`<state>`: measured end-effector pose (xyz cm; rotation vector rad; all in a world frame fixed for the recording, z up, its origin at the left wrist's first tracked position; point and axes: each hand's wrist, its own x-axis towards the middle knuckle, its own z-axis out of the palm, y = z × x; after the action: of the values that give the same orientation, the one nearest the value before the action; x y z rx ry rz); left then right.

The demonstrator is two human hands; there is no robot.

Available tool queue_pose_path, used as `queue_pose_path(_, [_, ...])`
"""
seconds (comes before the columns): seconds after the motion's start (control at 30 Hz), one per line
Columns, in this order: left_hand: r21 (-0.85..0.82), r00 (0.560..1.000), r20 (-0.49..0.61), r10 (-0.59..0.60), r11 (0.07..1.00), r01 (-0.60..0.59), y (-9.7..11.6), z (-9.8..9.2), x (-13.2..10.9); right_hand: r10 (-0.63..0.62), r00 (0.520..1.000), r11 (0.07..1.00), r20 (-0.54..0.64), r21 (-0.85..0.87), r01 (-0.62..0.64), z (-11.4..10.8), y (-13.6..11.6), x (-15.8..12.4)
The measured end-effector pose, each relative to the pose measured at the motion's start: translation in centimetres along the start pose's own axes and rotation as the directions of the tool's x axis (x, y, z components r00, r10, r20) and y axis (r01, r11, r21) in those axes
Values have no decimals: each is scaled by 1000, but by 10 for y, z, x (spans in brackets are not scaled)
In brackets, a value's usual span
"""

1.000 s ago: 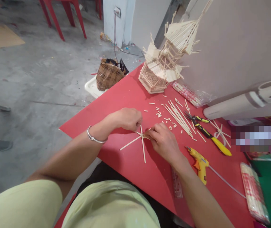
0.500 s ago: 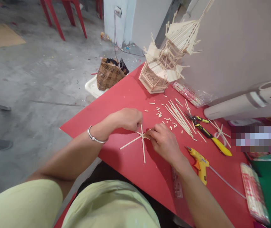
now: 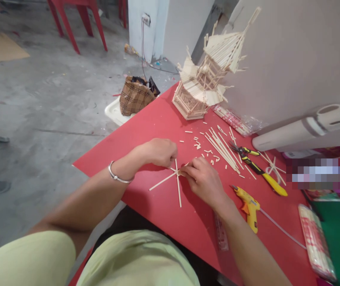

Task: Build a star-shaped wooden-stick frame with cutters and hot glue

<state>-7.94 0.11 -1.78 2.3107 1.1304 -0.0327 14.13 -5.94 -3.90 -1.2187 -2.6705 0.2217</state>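
Observation:
Thin wooden sticks joined into a star-shaped frame [image 3: 178,190] lie on the red table [image 3: 146,139] in front of me. My left hand [image 3: 161,152] is closed at the far left side of the star, over one of its arms; its fingertips are mostly hidden under the hand. At the star's centre, my right hand [image 3: 203,177] pinches with thumb and forefinger at a small piece of stick [image 3: 179,172]. Long loose sticks [image 3: 223,153] and several short cut bits [image 3: 198,145] are strewn beyond my right hand.
A tiered stick-built tower [image 3: 199,89] stands at the back. Yellow-black pliers [image 3: 256,167], a yellow glue gun [image 3: 248,206] and another stick star [image 3: 273,167] lie to the right. Packs of sticks [image 3: 315,238], a ruler [image 3: 221,234] and a large pale tube [image 3: 289,133] are also around.
The whole view has shifted slightly with my head. Both hands stay at the star frame in nearly the same pose.

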Motion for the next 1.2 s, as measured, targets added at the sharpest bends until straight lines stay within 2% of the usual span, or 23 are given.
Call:
queue_pose_path(0.13, [3, 1000, -5, -6, 1000, 6, -1, 0, 0, 27, 998, 999, -54, 24, -25, -4, -2, 0])
queue_pose_path(0.2, [2, 1000, -2, -7, 1000, 7, -2, 0, 1, 107, 989, 994, -101, -10, -109, -7, 5, 1])
queue_pose_path(0.27, [0, 1000, 2, -7, 1000, 7, -3, 0, 2, 243, 962, 966, -127, -55, -251, -11, 18, 3])
queue_pose_path(0.37, [-44, 1000, 30, 0, 999, 2, -6, -1, 2, 429, 900, 896, -78, -90, -435, -16, 44, 8])
queue_pose_path(0.5, [-127, 1000, -26, -6, 992, 2, -11, -3, 2, 548, 835, 833, -41, -63, -550, -25, 73, 16])
queue_pose_path(0.6, [-171, 987, -147, -59, 985, 33, -13, -2, 3, 583, 811, 810, -59, -41, -585, -35, 88, 18])
queue_pose_path(0.77, [-244, 939, -310, -149, 967, 73, -17, 0, 11, 615, 786, 784, -55, -55, -618, -50, 105, 8])
queue_pose_path(0.97, [-289, 924, -362, -125, 957, 16, -12, 7, 20, 614, 788, 789, 52, -19, -614, -37, 102, -20])
queue_pose_path(1.1, [-300, 916, -393, -83, 953, -43, -10, 14, 25, 652, 758, 757, 10, -65, -650, -32, 106, -35])
queue_pose_path(1.2, [-305, 901, -428, -70, 950, -71, -10, 15, 27, 653, 757, 754, -18, -86, -652, -34, 113, -38])
